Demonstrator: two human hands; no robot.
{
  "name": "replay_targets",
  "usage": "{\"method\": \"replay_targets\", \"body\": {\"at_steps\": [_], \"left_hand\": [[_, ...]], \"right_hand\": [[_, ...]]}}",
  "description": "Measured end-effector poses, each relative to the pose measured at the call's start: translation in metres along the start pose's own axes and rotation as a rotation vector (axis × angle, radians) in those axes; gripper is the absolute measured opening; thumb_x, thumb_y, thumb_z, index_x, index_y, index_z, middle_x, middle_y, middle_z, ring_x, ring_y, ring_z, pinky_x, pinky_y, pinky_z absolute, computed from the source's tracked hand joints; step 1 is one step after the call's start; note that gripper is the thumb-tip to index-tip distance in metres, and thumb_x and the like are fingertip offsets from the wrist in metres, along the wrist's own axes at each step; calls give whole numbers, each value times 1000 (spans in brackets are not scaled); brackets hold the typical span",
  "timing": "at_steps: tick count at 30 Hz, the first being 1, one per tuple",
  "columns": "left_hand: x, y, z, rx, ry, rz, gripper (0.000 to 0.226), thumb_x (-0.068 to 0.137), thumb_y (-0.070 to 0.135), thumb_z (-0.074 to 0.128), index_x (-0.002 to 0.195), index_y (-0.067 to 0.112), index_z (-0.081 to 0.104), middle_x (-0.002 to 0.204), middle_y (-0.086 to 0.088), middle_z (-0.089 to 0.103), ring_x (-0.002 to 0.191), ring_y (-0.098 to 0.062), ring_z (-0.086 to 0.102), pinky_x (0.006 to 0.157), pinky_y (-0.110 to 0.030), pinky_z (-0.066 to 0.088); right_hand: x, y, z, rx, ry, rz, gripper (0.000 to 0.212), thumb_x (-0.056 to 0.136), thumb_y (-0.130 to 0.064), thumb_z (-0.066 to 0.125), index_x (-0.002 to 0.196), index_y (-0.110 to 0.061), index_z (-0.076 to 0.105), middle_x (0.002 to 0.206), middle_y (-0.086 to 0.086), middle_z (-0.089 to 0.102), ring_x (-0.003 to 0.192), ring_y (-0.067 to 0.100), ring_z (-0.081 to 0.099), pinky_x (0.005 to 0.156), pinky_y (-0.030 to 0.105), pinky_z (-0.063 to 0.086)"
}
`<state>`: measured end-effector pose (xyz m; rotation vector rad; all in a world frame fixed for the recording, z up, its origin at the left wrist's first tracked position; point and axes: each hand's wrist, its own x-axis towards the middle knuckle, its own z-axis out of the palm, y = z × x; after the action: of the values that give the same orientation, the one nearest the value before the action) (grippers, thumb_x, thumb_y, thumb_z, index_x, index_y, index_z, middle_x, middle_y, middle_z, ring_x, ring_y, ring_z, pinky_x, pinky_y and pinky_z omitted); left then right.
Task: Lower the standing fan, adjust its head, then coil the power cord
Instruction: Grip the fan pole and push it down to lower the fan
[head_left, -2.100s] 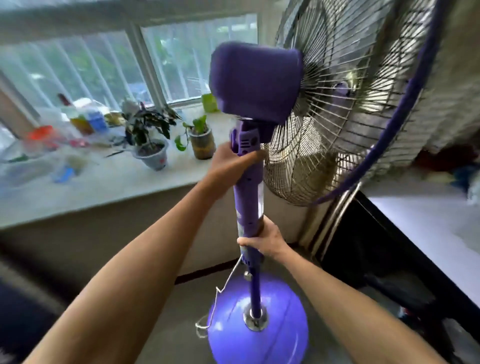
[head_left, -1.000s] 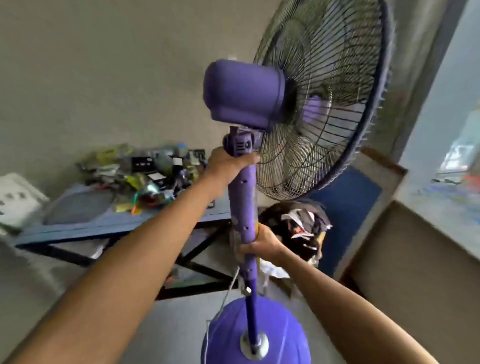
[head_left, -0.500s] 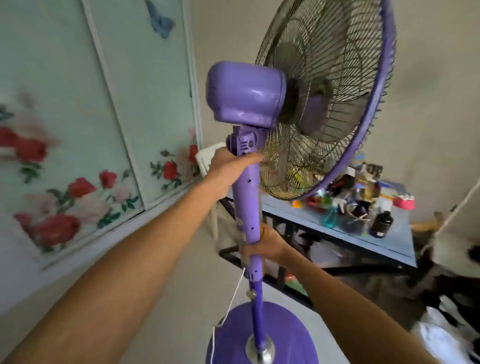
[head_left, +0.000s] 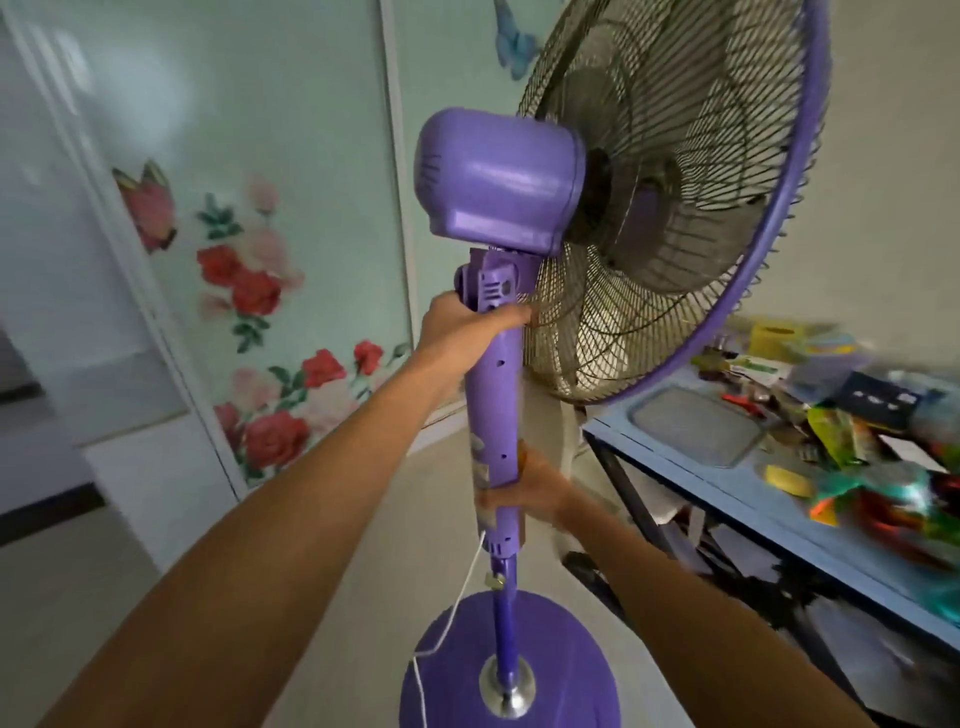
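A purple standing fan stands upright in front of me, its motor housing (head_left: 498, 179) above the wide pole (head_left: 491, 410) and its wire cage (head_left: 670, 197) turned to the right. My left hand (head_left: 462, 325) grips the pole just under the neck joint. My right hand (head_left: 530, 491) grips the lower end of the wide pole section. The thin lower tube runs down into the round purple base (head_left: 566, 670). A white power cord (head_left: 447, 613) hangs from the pole's lower end and trails over the base's left side.
A blue table (head_left: 737, 499) with a black frame stands close on the right, cluttered with several packets and small items. Glass sliding doors with rose decals (head_left: 270, 322) fill the left. The floor around the base is pale.
The background has swept past from a window sill to a table wall to floral doors, so I have turned with the fan. Both hands keep their same grips on the pole.
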<state>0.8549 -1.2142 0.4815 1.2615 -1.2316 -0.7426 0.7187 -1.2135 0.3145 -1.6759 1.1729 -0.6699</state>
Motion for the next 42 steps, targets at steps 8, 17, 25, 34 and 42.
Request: {"method": "replay_targets", "body": {"at_steps": [8,17,25,34,42], "left_hand": [[156,-57,-15,25,45,4,29,49,44,85,72,28,75,72,8,77,65,-9,72,56,-20,52],[356,-114,-17,-5,38,-32,32,50,36,86,76,22,74,68,8,76,60,-10,72,51,-18,51],[554,-188,-2,-61,-66,-29,37,41,39,84,72,23,76,74,-1,78,70,-22,74,67,-35,61],[749,-225,41,-71,-227,-5,41,43,41,84,79,23,76,79,0,78,74,-20,75,71,-34,61],[922,-280,130,-39,-302,-26,31,50,33,85,78,23,75,78,0,78,72,-18,74,67,-31,58]], "right_hand": [[186,1,-5,-37,-84,-22,56,67,-11,87,116,-15,62,108,9,73,101,27,70,89,45,61],[382,-4,-25,-76,-60,4,66,66,-22,89,124,-16,58,117,8,68,110,28,65,97,49,57],[576,15,-47,-59,33,64,76,54,-31,89,121,-21,56,115,6,69,108,27,67,95,50,58],[760,20,-105,-18,181,144,67,62,-19,92,120,-14,58,116,10,69,107,30,67,92,51,59],[926,70,-190,15,240,184,69,60,-27,94,120,-18,60,114,4,71,105,24,69,92,46,60]]}}
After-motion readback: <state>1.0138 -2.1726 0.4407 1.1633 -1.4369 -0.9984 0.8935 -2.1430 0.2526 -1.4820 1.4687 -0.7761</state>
